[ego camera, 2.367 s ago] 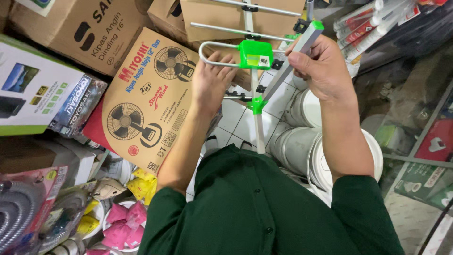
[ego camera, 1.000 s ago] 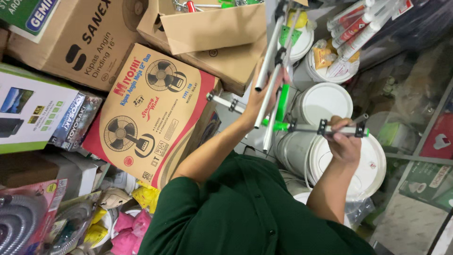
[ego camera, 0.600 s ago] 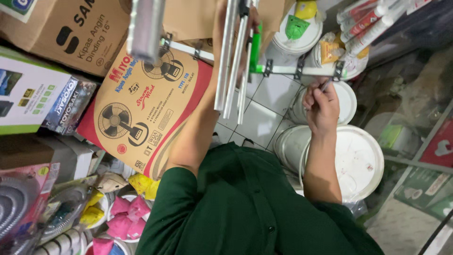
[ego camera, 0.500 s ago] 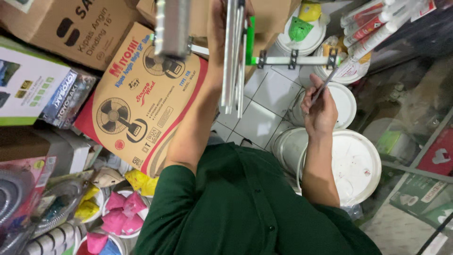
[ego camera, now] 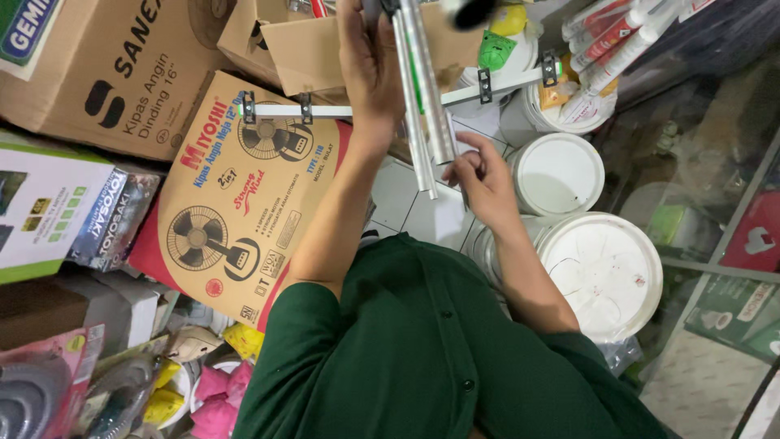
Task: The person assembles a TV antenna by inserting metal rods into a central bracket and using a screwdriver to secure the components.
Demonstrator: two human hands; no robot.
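Note:
My left hand (ego camera: 370, 69) is raised and shut around a bundle of aluminium antenna rods (ego camera: 426, 106) that hang almost upright in front of me. A thin silver crossbar (ego camera: 341, 110) with black clips runs sideways behind that hand. My right hand (ego camera: 481, 177) sits just below and right of the rods' lower ends, fingers loosely curled and apart, the index finger reaching toward the rod tips. It holds nothing that I can see. The antenna's top runs out of the frame. I wear a dark green shirt.
Cardboard fan boxes (ego camera: 236, 203) are stacked at the left. White lidded buckets (ego camera: 605, 272) stand at the right, with sealant tubes (ego camera: 617, 41) above them. Pink and yellow goods (ego camera: 215, 398) lie at the lower left. A tiled floor (ego camera: 406, 203) shows between.
The antenna has swung from lying across to hanging upright in my left hand. My right hand has let go of the crossbar and come in under the rod ends.

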